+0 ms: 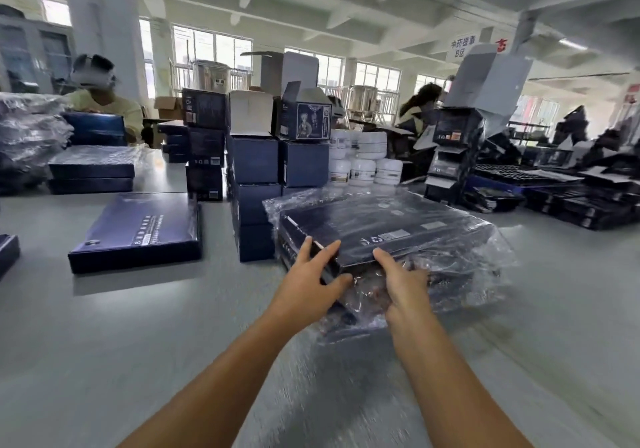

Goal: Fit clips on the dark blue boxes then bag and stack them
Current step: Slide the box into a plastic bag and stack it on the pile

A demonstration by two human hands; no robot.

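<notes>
Both hands meet at the near edge of a dark blue box [381,226] that lies on top of a stack of bagged boxes [450,274] on the grey desk [104,343]. Left hand [308,285] has its fingers spread and fairly straight over the box's near left corner, with the thumb lower against the side, so it presses rather than clasps. Right hand [401,285] lays its index finger along the box's front edge while the other fingers curl down into the crumpled clear plastic bag [478,267] that wraps the stack; whether it pinches the film I cannot tell for sure.

To the left, a flat dark blue box [138,229] lies unbagged on the desk, well apart from the stack. Just behind the hands stand columns of small dark blue cartons [254,184], some with open flaps on top. White jars [363,160] are stacked behind the bagged pile. Farther left sit two wrapped flat boxes [91,167], one on the other. Two seated people work at the far side.
</notes>
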